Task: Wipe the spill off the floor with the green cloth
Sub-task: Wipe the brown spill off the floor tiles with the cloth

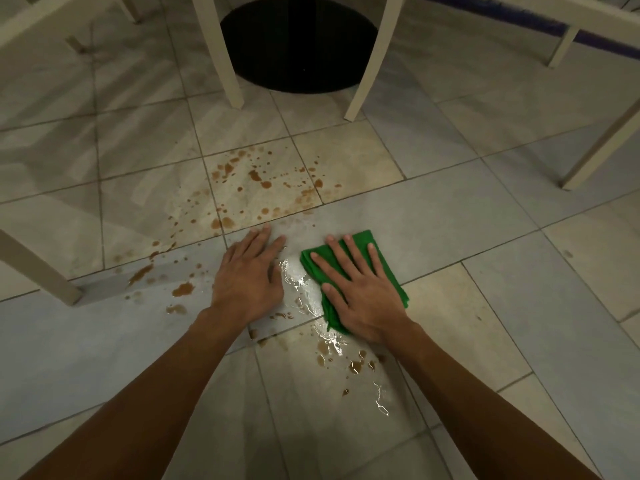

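Observation:
A folded green cloth (388, 271) lies flat on the tiled floor (485, 220). My right hand (360, 292) presses down on it with fingers spread. My left hand (249, 271) rests flat on the bare tile just left of the cloth, fingers together, holding nothing. A brown spill (256, 176) is scattered as drops and small puddles beyond both hands, to the left (182, 289) and below the cloth (356, 365). A shiny wet streak (301, 285) runs between my hands.
A round black table base (298, 43) stands at the top centre. Cream chair legs stand in front of it (232, 64) (363, 74), at the left (38, 268) and at the right (599, 147). Open tile lies to the right of the cloth.

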Motion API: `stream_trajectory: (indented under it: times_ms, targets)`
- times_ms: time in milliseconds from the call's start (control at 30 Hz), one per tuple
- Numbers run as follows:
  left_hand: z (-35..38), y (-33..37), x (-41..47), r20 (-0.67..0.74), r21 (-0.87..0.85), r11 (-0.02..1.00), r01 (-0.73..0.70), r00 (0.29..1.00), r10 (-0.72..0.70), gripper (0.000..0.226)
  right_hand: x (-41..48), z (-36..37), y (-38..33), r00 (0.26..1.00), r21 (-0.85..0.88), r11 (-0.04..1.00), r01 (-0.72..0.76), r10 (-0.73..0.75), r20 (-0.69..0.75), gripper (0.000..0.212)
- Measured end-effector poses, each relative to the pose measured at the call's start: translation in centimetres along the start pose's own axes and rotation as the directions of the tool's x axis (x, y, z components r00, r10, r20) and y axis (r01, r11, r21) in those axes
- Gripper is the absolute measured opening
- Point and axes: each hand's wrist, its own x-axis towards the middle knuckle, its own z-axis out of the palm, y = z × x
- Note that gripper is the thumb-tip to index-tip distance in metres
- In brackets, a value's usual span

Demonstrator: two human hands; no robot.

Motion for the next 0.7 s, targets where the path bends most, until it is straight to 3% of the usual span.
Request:
stream_trajectory:
  times_ms: [133, 500, 700]
  targets:
    - [0.3, -0.2, -0.9, -0.003, 0.0, 0.999, -0.048, 0.999, 0.048, 0.067, -3.6, 0.4, 1.1, 0.999, -0.025, 0.999, 0.038, -0.038, 0.005, 0.062]
    - [1.1, 1.8, -1.5, 0.03, 0.005, 0.996, -0.088, 0.996, 0.087, 0.077, -3.2, -0.2, 2.0, 0.992, -0.013, 0.993, -0.12, 0.12, -0.027, 0.067]
    - [1.1, 1.4, -1.9, 0.039, 0.019, 0.994, -0.108, 0.994, 0.107, 0.077, -8.0, 0.5, 2.2, 0.997, -0.02, 0.997, -0.069, 0.068, -0.025, 0.066]
